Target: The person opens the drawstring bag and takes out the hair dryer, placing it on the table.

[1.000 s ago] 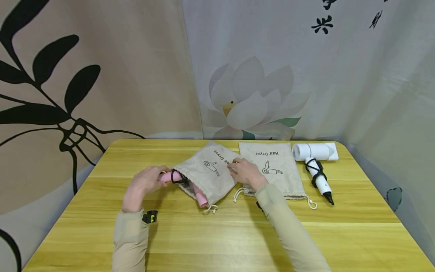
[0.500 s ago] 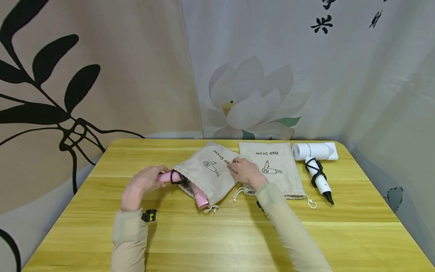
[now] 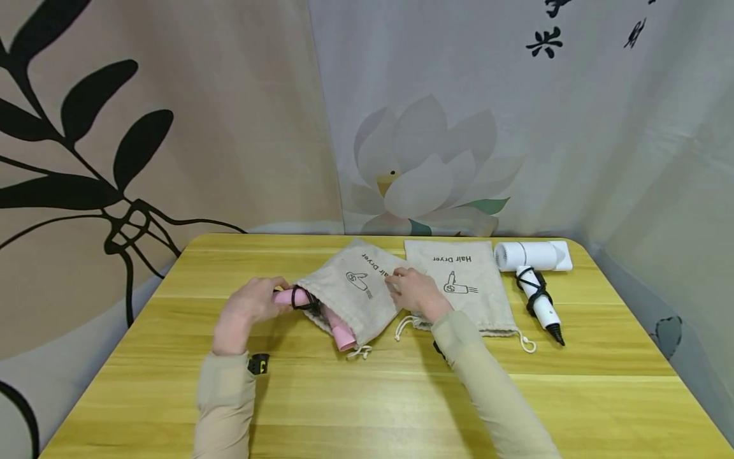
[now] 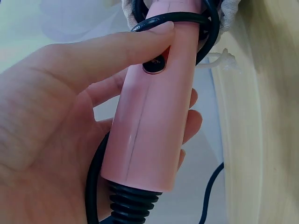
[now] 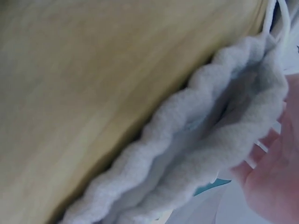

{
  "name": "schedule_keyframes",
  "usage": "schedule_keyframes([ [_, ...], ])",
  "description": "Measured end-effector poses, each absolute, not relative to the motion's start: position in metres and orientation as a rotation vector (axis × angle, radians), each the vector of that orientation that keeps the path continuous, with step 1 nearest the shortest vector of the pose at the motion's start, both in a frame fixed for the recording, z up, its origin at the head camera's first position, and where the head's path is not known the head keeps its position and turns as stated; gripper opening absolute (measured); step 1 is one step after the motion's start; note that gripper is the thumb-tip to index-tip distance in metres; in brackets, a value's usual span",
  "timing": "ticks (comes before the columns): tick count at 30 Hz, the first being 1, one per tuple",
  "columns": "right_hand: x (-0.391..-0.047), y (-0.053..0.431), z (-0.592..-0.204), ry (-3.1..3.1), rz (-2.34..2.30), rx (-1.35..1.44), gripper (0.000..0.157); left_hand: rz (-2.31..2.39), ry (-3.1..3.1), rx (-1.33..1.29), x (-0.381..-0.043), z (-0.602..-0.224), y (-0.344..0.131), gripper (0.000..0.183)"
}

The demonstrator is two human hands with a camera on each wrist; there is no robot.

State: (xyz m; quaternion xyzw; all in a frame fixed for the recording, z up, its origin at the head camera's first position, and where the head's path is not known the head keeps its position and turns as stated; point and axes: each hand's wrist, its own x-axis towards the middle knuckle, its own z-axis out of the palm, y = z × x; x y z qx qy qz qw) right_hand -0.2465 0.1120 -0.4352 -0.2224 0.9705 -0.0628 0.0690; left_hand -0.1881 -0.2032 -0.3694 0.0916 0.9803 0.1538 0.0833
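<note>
My left hand [image 3: 252,303] grips the handle of a pink hair dryer [image 3: 291,297], thumb near its dark switch [image 4: 154,64] in the left wrist view. A black cord is looped round the handle. The dryer lies partly in the mouth of a beige drawstring bag [image 3: 354,306] printed "Hair Dryer"; a pink end shows at the opening and the middle is hidden. My right hand [image 3: 417,293] pinches the same bag along its right edge, between it and a second bag [image 3: 487,312]. In the right wrist view, a gathered bag mouth [image 5: 205,137] partly covers the right fingers.
The second bag lies flat at the right with white drawstrings at its mouth. Beside it on the wooden table [image 3: 332,408] is a white hair dryer [image 3: 530,256], black cord wound round its handle. A printed curtain [image 3: 258,127] hangs behind the table.
My left hand and the pink hair dryer have shifted slightly to the right, towards the bag. The right hand keeps its place at the bag's edge.
</note>
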Motion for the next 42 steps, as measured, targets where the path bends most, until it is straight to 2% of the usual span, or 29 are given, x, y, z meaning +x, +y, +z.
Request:
schedule_keyframes([
  [13,-0.241,0.108,-0.433,2.995,-0.243,-0.719,0.034,0.397,2.952,0.236,-0.185,-0.369,-0.200,0.039],
  [20,-0.239,0.104,-0.433,2.945,-0.361,-0.734,0.039,0.384,2.970,0.236,-0.186,-0.372,-0.195,0.039],
  [42,-0.246,0.095,-0.439,2.958,-0.149,-0.729,0.037,0.414,2.974,0.306,-0.187,-0.375,-0.197,0.038],
])
